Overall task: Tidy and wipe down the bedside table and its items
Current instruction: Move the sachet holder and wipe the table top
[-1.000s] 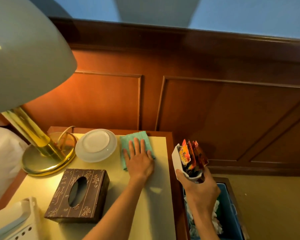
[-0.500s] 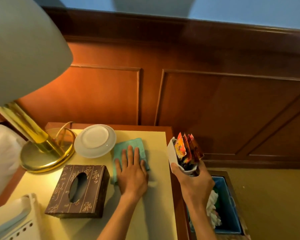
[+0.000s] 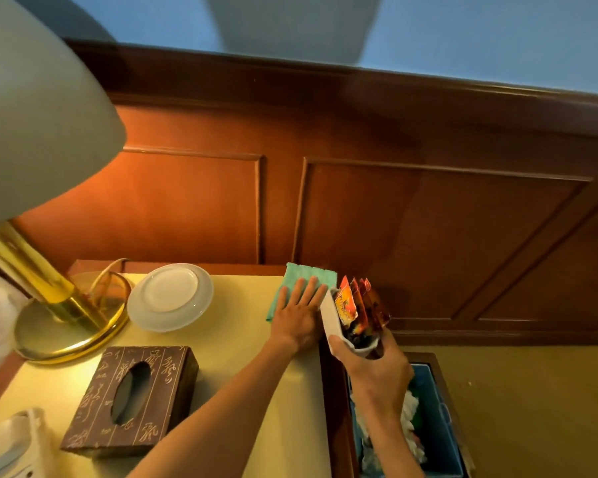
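L hand (image 3: 299, 317) flat on cloth (image 3: 308, 276), R hand (image 3: 373, 369) holds sachet holder (image 3: 332, 322)

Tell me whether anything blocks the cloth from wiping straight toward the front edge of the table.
Nothing visible does. The left hand presses the cloth flat at the table's back right corner, and the strip toward the front is bare. The plate and tissue box sit off to the left.

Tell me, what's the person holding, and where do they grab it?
The right hand holds a white holder of sachets by its bottom end. The left hand only presses flat on the cloth.
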A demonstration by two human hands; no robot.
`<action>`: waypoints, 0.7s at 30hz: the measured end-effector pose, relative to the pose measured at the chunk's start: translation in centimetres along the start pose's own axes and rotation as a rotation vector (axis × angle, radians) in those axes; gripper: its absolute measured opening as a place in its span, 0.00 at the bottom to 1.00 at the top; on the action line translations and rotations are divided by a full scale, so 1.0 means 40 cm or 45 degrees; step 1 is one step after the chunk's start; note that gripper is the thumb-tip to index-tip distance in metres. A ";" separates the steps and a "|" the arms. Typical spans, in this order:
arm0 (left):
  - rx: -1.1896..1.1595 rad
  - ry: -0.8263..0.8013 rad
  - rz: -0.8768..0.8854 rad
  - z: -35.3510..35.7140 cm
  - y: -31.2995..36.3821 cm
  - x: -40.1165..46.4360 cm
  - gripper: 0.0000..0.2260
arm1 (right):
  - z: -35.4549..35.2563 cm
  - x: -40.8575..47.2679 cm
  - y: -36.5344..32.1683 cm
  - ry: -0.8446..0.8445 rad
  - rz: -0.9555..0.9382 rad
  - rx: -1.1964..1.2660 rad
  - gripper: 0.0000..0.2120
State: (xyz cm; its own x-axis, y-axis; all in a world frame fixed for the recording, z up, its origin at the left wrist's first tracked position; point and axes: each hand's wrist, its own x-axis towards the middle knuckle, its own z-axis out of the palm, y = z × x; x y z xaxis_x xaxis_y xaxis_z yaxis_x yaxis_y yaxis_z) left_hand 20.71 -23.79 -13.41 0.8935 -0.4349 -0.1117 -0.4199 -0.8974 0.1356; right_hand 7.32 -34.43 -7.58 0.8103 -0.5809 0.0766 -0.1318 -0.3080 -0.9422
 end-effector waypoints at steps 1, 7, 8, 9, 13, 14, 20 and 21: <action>0.007 -0.008 0.029 0.005 -0.004 -0.022 0.31 | 0.007 0.006 -0.004 0.009 0.000 -0.003 0.25; -0.108 0.051 0.053 0.017 -0.005 -0.192 0.33 | 0.075 0.066 -0.031 0.021 -0.019 -0.086 0.21; -0.141 0.067 0.025 0.019 -0.007 -0.220 0.34 | 0.091 0.075 -0.034 0.032 -0.017 -0.091 0.21; -0.162 0.089 -0.001 0.019 -0.009 -0.243 0.32 | 0.108 0.086 -0.034 0.042 -0.015 -0.101 0.21; -0.144 0.117 -0.074 0.045 -0.028 -0.317 0.25 | 0.169 0.111 -0.031 0.026 0.001 -0.134 0.21; -0.146 0.089 -0.088 0.046 -0.031 -0.331 0.25 | 0.183 0.117 -0.027 0.020 0.000 -0.139 0.21; -0.135 0.040 -0.114 0.054 -0.038 -0.366 0.24 | 0.236 0.119 -0.007 -0.045 0.023 -0.171 0.25; -0.138 0.020 -0.111 0.052 -0.039 -0.367 0.25 | 0.243 0.119 -0.001 -0.041 0.014 -0.187 0.26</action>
State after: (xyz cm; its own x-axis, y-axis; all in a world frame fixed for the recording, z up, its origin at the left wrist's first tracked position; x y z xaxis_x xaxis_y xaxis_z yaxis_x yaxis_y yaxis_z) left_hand 7.91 -16.16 -14.05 0.9285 -0.3538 -0.1127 -0.3217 -0.9180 0.2318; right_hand 16.74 -29.86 -10.36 0.8260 -0.5611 0.0535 -0.2212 -0.4099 -0.8849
